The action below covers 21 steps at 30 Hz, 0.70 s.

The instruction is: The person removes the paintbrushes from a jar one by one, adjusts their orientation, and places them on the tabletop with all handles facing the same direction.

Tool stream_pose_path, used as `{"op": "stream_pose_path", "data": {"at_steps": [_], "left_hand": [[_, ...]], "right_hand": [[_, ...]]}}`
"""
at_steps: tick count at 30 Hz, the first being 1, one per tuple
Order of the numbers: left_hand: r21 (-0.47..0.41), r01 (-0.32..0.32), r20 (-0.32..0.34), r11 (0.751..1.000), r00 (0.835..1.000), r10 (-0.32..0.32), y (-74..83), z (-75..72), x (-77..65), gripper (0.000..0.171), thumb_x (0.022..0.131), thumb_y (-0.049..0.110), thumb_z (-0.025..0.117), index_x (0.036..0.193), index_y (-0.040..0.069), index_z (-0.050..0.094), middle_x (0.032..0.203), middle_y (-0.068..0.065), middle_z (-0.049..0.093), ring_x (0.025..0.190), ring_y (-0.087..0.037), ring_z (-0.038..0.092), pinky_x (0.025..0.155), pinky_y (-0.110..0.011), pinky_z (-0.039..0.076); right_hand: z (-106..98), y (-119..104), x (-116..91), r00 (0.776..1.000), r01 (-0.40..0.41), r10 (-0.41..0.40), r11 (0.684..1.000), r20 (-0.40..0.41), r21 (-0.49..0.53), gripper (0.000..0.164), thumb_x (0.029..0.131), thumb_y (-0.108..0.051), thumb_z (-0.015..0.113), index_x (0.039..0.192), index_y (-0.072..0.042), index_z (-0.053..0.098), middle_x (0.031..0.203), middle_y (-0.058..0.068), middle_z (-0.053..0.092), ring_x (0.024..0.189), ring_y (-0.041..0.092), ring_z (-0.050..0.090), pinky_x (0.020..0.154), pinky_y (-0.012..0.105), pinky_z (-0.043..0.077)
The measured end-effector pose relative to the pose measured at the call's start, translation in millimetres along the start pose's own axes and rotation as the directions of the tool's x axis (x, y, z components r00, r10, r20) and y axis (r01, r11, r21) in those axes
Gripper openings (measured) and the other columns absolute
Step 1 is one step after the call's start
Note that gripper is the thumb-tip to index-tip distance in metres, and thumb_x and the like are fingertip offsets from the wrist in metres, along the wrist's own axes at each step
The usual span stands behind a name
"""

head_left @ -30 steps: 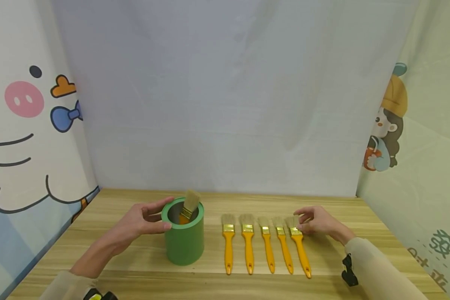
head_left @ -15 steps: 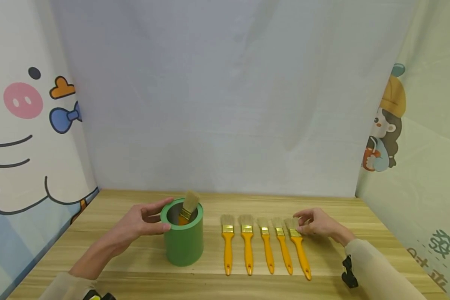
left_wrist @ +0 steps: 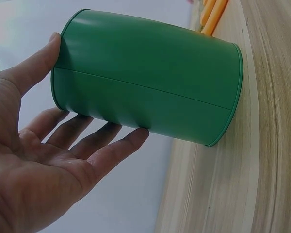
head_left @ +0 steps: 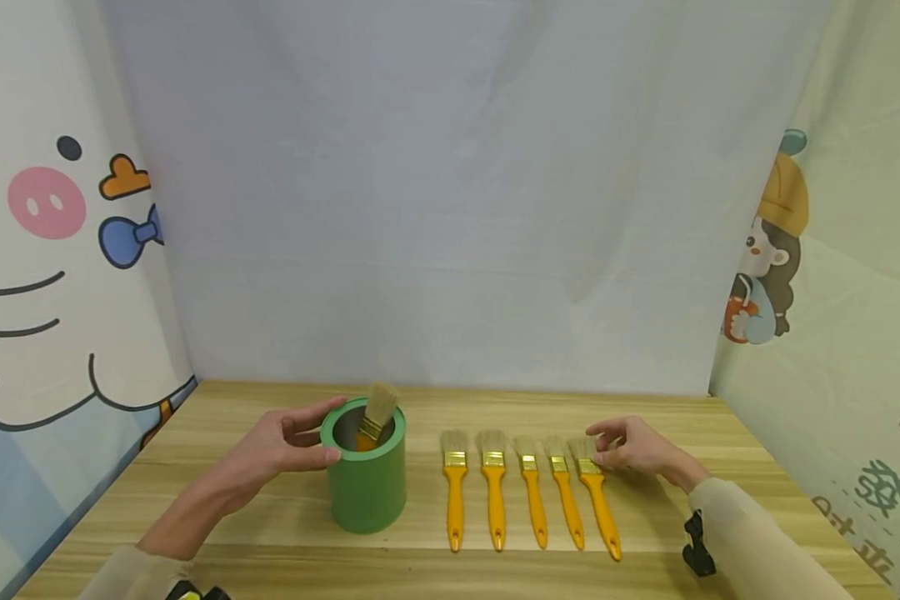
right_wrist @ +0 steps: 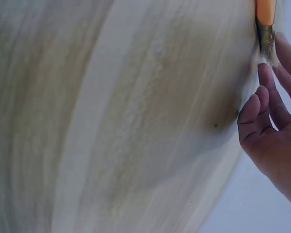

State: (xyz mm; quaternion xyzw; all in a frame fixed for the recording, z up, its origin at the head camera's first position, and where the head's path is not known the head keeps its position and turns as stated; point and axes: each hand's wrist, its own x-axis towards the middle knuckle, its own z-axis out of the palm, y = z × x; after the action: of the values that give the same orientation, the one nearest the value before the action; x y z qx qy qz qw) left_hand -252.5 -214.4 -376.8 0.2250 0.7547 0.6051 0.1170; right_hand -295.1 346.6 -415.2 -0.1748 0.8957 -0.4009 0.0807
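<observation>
A green can point(head_left: 367, 492) stands upright on the wooden table, and a paintbrush point(head_left: 379, 406) leans inside it with its bristles above the rim. My left hand point(head_left: 285, 446) holds the can near its top from the left. In the left wrist view the thumb and fingers touch opposite sides of the can point(left_wrist: 145, 73). To the right, several yellow-handled paintbrushes lie in a row, bristles away from me. My right hand point(head_left: 637, 446) pinches the bristles of the rightmost paintbrush point(head_left: 603, 517); the right wrist view shows only part of that paintbrush point(right_wrist: 266, 14), between thumb and finger.
Two wider paintbrushes point(head_left: 456, 492) lie nearest the can, with narrower ones point(head_left: 536, 500) farther right. The wooden table point(head_left: 270, 533) ends at a pale cloth backdrop point(head_left: 450, 250). Cartoon-printed sheets point(head_left: 45, 333) hang at both sides.
</observation>
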Motion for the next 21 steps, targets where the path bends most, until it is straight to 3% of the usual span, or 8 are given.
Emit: {"op": "stream_pose_path", "data": {"at_steps": [5,9,15,21], "left_hand": [[-0.005,-0.002,0.002,1.0,1.0,0.002,0.6,1.0,0.0,0.08,0.097,0.017,0.079,0.164,0.005,0.037,0.166,-0.022,0.033,0.145,-0.053,0.037,0.102,-0.044,0.054],[-0.009,0.001,0.002,1.0,1.0,-0.001,1.3,2.0,0.1,0.081,0.097,0.017,0.079,0.164,0.004,0.036,0.166,-0.023,0.033,0.145,-0.053,0.037,0.102,-0.044,0.054],[-0.015,0.003,-0.001,1.0,1.0,-0.003,1.6,2.0,0.6,0.081,0.096,0.017,0.079,0.164,0.005,0.037,0.165,-0.023,0.034,0.146,-0.053,0.036,0.103,-0.044,0.054],[-0.019,0.002,0.0,1.0,1.0,-0.002,0.7,1.2,0.5,0.081,0.096,0.016,0.079,0.164,0.005,0.036,0.166,-0.023,0.033,0.145,-0.052,0.037,0.102,-0.043,0.055]], "right_hand": [[-2,-5,-2,0.998,0.002,-0.005,0.999,-0.064,-0.041,0.047,0.095,-0.006,0.079,0.134,0.014,0.062,0.118,0.028,0.064,0.084,0.024,0.062,0.07,0.037,0.052],[-2,-18,0,0.994,0.038,-0.047,0.995,-0.095,-0.094,0.042,0.096,-0.008,0.078,0.132,0.009,0.066,0.123,0.028,0.064,0.083,0.022,0.056,0.069,0.035,0.046],[12,-58,8,0.986,0.148,-0.155,0.982,-0.058,-0.117,0.039,0.095,-0.011,0.08,0.129,0.005,0.07,0.118,0.024,0.067,0.07,0.017,0.05,0.06,0.029,0.043],[41,-101,17,0.969,0.244,-0.246,0.965,-0.015,-0.097,0.038,0.096,-0.014,0.081,0.129,0.0,0.071,0.117,0.014,0.069,0.079,0.017,0.059,0.065,0.03,0.051]]}}
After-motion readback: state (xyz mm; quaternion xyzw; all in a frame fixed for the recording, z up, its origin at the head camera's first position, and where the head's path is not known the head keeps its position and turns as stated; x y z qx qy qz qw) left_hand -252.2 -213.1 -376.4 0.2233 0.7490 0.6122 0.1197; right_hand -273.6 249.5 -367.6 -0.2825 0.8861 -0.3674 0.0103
